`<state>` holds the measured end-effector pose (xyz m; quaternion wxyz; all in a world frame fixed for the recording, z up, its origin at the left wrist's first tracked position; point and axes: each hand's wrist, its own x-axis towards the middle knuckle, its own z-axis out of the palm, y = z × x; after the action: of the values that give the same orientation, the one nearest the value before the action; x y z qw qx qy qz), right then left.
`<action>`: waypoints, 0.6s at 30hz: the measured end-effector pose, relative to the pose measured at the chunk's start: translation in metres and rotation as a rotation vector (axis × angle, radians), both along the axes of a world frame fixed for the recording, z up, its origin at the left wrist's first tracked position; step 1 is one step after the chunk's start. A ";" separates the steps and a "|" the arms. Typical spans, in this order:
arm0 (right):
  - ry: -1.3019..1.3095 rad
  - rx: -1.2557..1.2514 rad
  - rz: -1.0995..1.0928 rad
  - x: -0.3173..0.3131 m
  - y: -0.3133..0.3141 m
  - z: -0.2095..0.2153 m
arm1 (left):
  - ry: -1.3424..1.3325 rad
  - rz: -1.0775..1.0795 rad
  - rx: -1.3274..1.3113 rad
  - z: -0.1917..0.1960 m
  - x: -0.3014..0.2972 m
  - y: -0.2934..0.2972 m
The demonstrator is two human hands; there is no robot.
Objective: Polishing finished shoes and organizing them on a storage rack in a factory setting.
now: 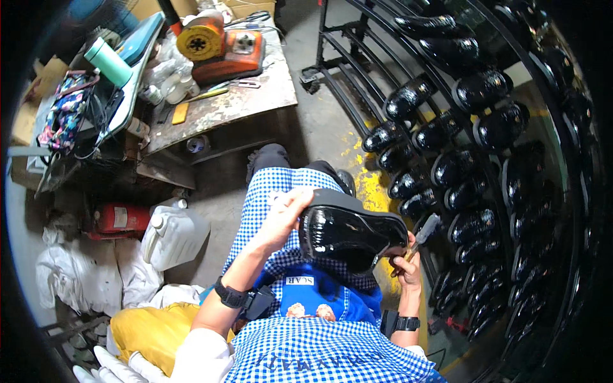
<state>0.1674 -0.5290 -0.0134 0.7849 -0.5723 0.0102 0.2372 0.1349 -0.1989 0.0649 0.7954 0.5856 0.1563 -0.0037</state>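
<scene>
A glossy black shoe with a thick dark sole (345,233) is held over my lap, tilted so its shiny upper faces me. My left hand (287,214) is closed around its left end, thumb by the sole edge. At the shoe's right end, my right hand (407,267) is closed on a slim, light-handled brush (426,230) whose grey head points up and away to the right. The fingertips of that hand also lie against the shoe. Part of the brush handle is hidden by the fingers.
Black metal racks (348,64) on the right carry several glossy black shoes (408,96). Ahead stands a worn workbench (268,83) with an orange machine (246,54). A white jerrycan (175,236), a red container (121,220) and yellow cloth (143,332) are to my left.
</scene>
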 end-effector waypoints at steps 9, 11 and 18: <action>0.157 -0.022 0.037 -0.023 -0.039 -0.051 | 0.126 -0.198 -0.070 0.026 0.007 -0.020; 0.220 -0.037 0.010 -0.031 -0.042 -0.048 | 0.148 -0.250 -0.077 0.027 0.015 -0.029; 0.434 -0.045 -0.278 -0.099 -0.109 -0.096 | -0.165 -0.324 0.309 -0.028 0.039 -0.082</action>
<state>0.0689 -0.6382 -0.1099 0.7765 -0.5184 0.2624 0.2439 0.1736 -0.2814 0.0366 0.6955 0.7160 -0.0066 -0.0596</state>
